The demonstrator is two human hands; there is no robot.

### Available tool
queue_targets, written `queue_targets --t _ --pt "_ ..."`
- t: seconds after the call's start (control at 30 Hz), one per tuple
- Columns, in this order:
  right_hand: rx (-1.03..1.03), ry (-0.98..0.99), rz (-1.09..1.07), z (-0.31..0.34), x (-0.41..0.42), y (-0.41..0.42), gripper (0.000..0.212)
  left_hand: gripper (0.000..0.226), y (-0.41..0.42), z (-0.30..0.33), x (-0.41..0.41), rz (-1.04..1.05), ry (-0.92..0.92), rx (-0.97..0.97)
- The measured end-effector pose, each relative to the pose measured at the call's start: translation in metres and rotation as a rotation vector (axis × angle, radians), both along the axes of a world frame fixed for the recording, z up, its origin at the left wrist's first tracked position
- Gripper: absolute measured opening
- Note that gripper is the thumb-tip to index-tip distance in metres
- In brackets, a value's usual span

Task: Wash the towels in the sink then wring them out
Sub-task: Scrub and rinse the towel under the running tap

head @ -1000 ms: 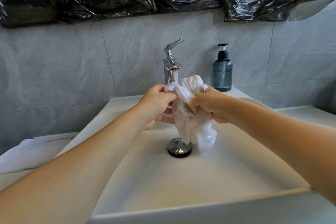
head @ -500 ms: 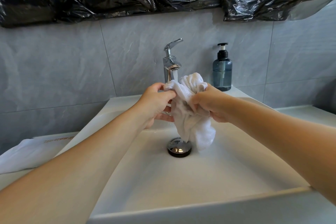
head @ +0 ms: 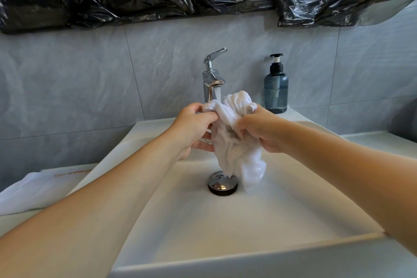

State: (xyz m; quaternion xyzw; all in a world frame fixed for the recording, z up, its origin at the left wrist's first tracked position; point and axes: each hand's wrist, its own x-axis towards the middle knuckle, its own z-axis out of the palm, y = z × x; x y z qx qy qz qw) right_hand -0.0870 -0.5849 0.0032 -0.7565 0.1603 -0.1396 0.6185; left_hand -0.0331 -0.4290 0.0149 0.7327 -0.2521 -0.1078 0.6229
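- Bunched white terry towel [head: 234,140]: held in the air over the white rectangular ceramic sink [head: 237,221], above and just right of the round chrome drain plug [head: 222,184]. Its long axis runs roughly upright; the crumpled top sits beneath the spout of the chrome single-lever tap [head: 213,79], where a stream of water meets it, and the loose tail hangs toward the drain without clearly touching the basin.
- Left hand [head: 191,130]: on the towel's left side, fingers curled, thumb and fingertips pinching a fold at the upper left edge of the cloth.
- Right hand [head: 261,130]: on the towel's right side, closed in a fuller fist round the bunched middle. The two hands sit level, facing each other, with the towel between them, neither clearly nearer.
- Judgement: rinsing or rubbing under the tap; a wring would call for opposed twisting about the upright axis.
- Second white folded towel [head: 33,189]: lies on the counter beyond the sink's left edge, untouched.
- Blue-tinted pump bottle with black head [head: 275,90]: stands at the sink's back right corner.
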Motion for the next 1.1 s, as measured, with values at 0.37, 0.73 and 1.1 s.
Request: queue_targets --t 0.37,0.73,1.1 --pt "0.034 -0.005 0.032 0.0021 -0.0039 0.0033 0.066 0.019 0.0002 0.0015 -0.0012 0.023 -0.009 0.015" --pt "0.042 0.002 0.031 0.0022 -0.0044 0.0028 0.063 0.019 0.0004 0.0015 -0.0013 0.017 -0.011 0.016" --pt "0.049 -0.009 0.041 0.0024 -0.0039 0.0021 0.056 0.019 0.0003 0.0008 0.0004 0.009 -0.016 0.01"
